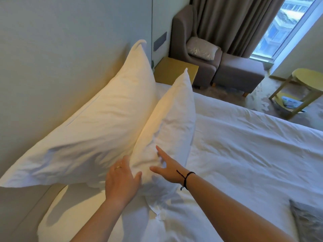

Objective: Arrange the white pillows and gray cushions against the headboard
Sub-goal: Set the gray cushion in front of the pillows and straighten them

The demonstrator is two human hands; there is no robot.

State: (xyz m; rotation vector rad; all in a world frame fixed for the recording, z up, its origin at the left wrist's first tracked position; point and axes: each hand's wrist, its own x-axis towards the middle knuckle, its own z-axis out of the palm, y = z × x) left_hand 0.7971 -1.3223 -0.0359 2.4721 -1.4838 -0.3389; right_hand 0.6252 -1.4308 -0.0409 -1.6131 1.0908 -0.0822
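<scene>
Two plump, creased white pillows stand on the bed (244,145): the back pillow (97,130) leans on the headboard (61,55), the front pillow (167,123) against it. The left hand (122,179) and right hand (167,167) press its near end, fingers spread wide. A gray cushion (307,222) is cut off at the frame's lower right.

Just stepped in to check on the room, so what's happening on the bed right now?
A person is setting up the pillows. One big white pillow leans against the headboard. A second white pillow stands in front of it, and both hands are on its near end: the left hand and the right hand, fingers spread. A gray cushion lies on the bed's near right corner, not yet placed.
</scene>
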